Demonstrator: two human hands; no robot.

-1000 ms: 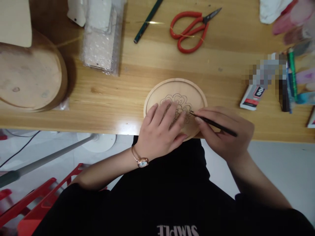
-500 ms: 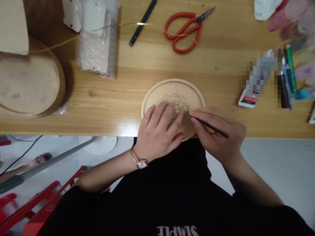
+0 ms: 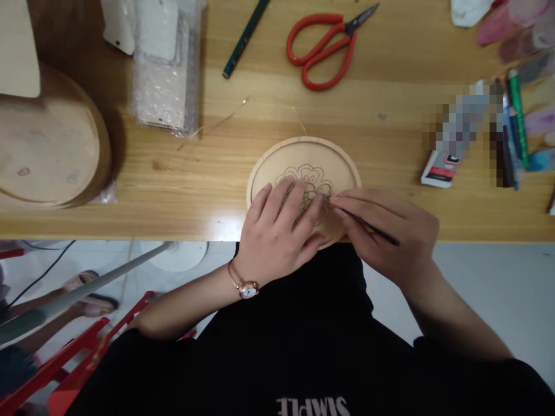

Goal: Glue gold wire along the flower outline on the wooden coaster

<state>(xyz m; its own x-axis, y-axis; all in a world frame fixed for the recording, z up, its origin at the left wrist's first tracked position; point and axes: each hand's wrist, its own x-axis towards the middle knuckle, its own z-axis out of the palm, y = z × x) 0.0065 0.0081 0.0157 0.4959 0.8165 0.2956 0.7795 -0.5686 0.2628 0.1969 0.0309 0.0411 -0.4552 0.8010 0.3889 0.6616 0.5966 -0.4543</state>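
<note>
A round wooden plate with a raised rim lies at the table's front edge, overhanging it slightly. Dark flower outlines are drawn on its face, partly covered by my fingers. My left hand rests flat over the plate with its fingers spread. Pinched in my right hand is a slim black tool that looks like tweezers, its tip hidden by my fingertips at the drawing's right side. Thin gold wire shows in pieces above the table, one stretch leading toward the plate's far rim.
Red-handled scissors and a dark green pencil lie beyond the plate. At left are a bubble-wrapped pack and a round wooden piece. A tube, pens and pink containers sit right. Another person's feet show below left.
The gold wire has swung from over the scissors and pack down nearer the plate. My right hand has shifted slightly, its fingertips still at the drawing. More of the other person's feet shows.
</note>
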